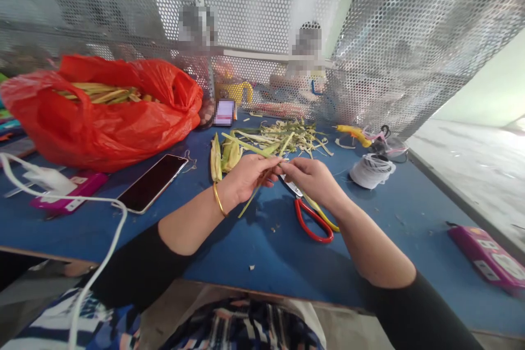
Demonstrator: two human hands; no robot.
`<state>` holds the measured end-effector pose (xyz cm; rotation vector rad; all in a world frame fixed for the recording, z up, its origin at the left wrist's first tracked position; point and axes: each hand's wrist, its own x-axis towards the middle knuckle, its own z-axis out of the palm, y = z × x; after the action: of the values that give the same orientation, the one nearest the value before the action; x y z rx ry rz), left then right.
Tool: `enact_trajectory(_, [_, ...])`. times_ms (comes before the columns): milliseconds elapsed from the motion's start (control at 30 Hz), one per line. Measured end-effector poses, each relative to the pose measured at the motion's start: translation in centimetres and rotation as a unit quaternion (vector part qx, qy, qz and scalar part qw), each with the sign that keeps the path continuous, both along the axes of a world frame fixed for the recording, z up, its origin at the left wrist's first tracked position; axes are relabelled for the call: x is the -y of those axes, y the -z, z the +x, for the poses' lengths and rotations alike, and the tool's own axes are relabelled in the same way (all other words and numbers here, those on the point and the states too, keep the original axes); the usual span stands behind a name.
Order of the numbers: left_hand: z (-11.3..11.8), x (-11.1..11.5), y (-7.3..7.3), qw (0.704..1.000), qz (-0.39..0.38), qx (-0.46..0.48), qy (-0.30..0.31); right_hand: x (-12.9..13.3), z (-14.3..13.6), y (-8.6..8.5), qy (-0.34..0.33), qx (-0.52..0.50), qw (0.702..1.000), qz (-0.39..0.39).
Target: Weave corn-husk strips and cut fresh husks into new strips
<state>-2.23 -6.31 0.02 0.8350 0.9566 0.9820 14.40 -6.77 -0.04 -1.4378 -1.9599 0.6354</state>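
Note:
My left hand (250, 176), with a gold bangle at its wrist, pinches long pale-green husk strips (243, 144) that look like corn husk. Some of them stick out up and to the left; others hang below the fingers. Close against it, my right hand (309, 178) pinches the same strips between thumb and fingers. What lies between the fingertips is partly hidden. Under my right hand rest scissors (299, 213) with red handles, their blades partly covered. Just beyond my left hand lie folded yellow-green husks (232, 153).
Shredded husk scraps (295, 135) lie beyond my hands. A red plastic bag (135, 131) of husks and a phone (153, 183) are at left. White string (372, 171), a yellow-handled tool (355, 134) and a purple power strip (488, 257) lie right. Perforated metal mesh (254, 5) closes the back; people sit beyond.

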Motion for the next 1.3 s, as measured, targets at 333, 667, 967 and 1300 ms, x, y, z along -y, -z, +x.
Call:
enact_trajectory(333, [0.8, 0.1, 1.0, 0.998, 0.02, -0.038, -0.049, 0.4, -0.3, -0.1, -0.057, -0.017, 0.998, 0.016])
enact_trajectory(667, [1.0, 1.2, 0.6, 0.996, 0.029, -0.057, 0.06, -0.8, -0.6, 1.0, 0.032, -0.318, 0.944, -0.084])
enact_trajectory(967, [1.2, 1.5, 0.9, 0.986, 0.051, -0.12, 0.102, -0.9, -0.2, 1.2, 0.164, -0.143, 0.969, 0.118])
enact_trajectory(1300, [2.1, 2.3, 1.3, 0.964, 0.085, -0.201, 0.153, 0.7, -1.3, 0.5, -0.022, -0.139, 0.989, -0.036])
